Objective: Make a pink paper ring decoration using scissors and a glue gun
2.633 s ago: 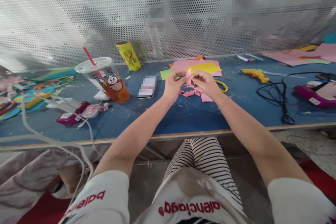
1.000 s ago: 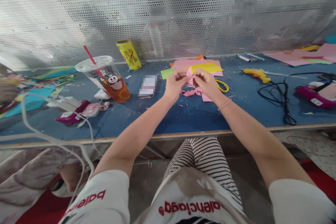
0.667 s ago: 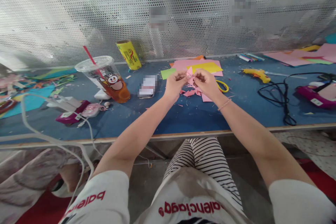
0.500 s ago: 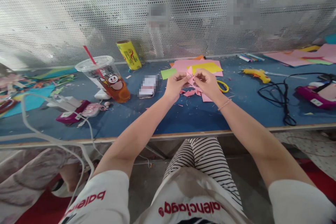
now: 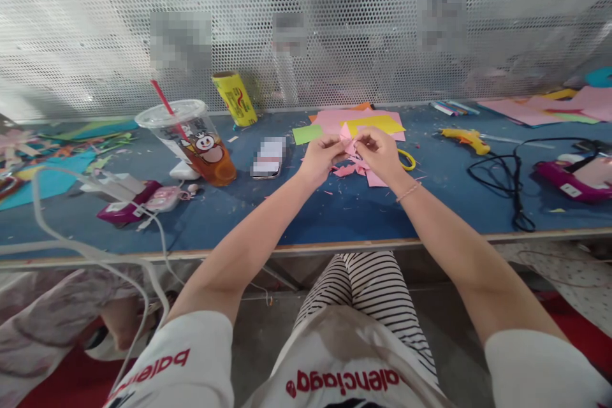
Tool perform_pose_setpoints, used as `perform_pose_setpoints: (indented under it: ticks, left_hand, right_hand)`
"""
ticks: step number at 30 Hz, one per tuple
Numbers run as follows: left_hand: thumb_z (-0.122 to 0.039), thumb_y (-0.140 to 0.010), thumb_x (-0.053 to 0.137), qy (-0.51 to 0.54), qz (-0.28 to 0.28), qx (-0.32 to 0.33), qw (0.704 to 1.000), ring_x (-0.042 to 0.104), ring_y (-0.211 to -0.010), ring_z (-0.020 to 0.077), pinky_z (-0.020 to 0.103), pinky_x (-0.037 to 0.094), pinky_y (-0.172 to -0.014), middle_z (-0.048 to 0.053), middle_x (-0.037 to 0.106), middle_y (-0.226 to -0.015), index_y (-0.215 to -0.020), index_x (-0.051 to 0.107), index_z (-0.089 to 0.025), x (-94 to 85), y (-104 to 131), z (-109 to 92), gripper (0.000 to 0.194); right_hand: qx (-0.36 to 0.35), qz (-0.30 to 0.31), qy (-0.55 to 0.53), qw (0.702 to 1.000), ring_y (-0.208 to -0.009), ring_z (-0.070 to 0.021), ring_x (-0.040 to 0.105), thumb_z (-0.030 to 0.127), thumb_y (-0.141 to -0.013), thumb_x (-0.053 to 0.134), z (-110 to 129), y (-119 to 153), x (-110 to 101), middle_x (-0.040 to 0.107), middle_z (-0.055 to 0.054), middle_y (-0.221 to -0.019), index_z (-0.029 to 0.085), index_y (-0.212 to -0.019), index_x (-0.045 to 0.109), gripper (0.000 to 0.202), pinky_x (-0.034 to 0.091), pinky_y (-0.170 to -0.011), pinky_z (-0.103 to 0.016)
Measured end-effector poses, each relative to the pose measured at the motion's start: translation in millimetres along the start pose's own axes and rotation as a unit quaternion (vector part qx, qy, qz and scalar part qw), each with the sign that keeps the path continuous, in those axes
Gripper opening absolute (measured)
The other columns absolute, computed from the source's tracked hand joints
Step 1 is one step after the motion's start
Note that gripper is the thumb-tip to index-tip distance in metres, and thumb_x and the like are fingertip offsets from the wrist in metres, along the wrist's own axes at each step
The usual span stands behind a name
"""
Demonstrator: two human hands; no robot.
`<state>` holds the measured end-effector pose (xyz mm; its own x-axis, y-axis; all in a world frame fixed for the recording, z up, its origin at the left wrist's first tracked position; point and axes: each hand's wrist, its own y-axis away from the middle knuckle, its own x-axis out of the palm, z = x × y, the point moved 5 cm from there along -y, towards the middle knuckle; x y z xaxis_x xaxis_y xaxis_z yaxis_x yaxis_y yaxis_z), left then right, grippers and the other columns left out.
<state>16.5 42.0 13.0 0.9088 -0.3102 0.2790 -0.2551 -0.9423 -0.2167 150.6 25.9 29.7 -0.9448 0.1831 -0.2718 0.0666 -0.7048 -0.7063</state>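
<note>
Both my hands pinch a small folded piece of pink paper point(image 5: 346, 134) just above the table. My left hand point(image 5: 322, 156) grips its left side, and my right hand point(image 5: 380, 153) has thumb and forefinger closed on its right side. Pink paper scraps point(image 5: 351, 169) lie under my hands. Behind them are stacked sheets of coloured paper, with a yellow sheet point(image 5: 377, 125) on top and a green piece point(image 5: 307, 134) at the left. A yellow ring-shaped handle point(image 5: 407, 160) shows beside my right hand; the rest of it is hidden.
Left on the blue table point(image 5: 268, 220) stand a drink cup point(image 5: 208, 146), a phone point(image 5: 268, 158), a yellow can-like tube point(image 5: 235, 99) and a purple power strip point(image 5: 129, 202) with cables. A yellow glue gun point(image 5: 466, 139) lies right, its black cord trailing. A perforated metal screen point(image 5: 344, 25) rises behind.
The pink paper has turned slightly between my fingers, and its upright tip looks broader. My hands stay in nearly the same place. The view has shifted slightly.
</note>
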Motion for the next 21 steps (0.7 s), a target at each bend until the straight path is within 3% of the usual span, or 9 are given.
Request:
perform_pose_setpoints:
  ticks: [6, 15, 21]
  left_hand:
    - [-0.024, -0.07, 0.071, -0.008, 0.006, -0.067, 0.998, 0.059, -0.056, 0.0035, 0.017, 0.053, -0.063, -0.002, 0.06, -0.061, -0.073, 0.061, -0.012, 2.3, 4.4, -0.1, 0.016]
    - [-0.014, -0.078, 0.062, 0.07, -0.029, -0.119, 0.99, 0.059, -0.056, 0.0037, 0.015, 0.052, -0.063, 0.001, 0.063, -0.063, -0.07, 0.063, -0.01, -4.8, -1.0, 9.4, 0.009]
    - [-0.008, -0.077, 0.061, 0.101, -0.021, -0.129, 0.986, 0.062, -0.06, 0.0045, 0.014, 0.053, -0.065, 0.003, 0.065, -0.066, -0.069, 0.064, -0.009, -5.0, -2.6, 9.7, 0.009]
  right_hand:
    - [-0.044, 0.037, 0.051, 0.997, -0.067, -0.0122, 0.056, 0.017, -0.075, 0.054, -4.6, -2.9, -1.2, 0.06, 0.0, -0.072, 0.019, -0.073, 0.059, 0.005, 0.045, -0.061, -0.028]
    - [-0.078, 0.073, 0.116, 0.987, -0.075, -0.0148, 0.059, 0.019, -0.079, 0.054, -9.9, -4.1, -0.8, 0.066, -0.003, -0.084, 0.02, -0.084, 0.065, 0.012, 0.049, -0.065, -0.03]
    - [-0.09, 0.063, 0.141, 0.984, -0.076, -0.015, 0.059, 0.019, -0.081, 0.053, -8.8, -3.5, -1.6, 0.066, -0.005, -0.085, 0.018, -0.086, 0.065, 0.013, 0.049, -0.065, -0.03]
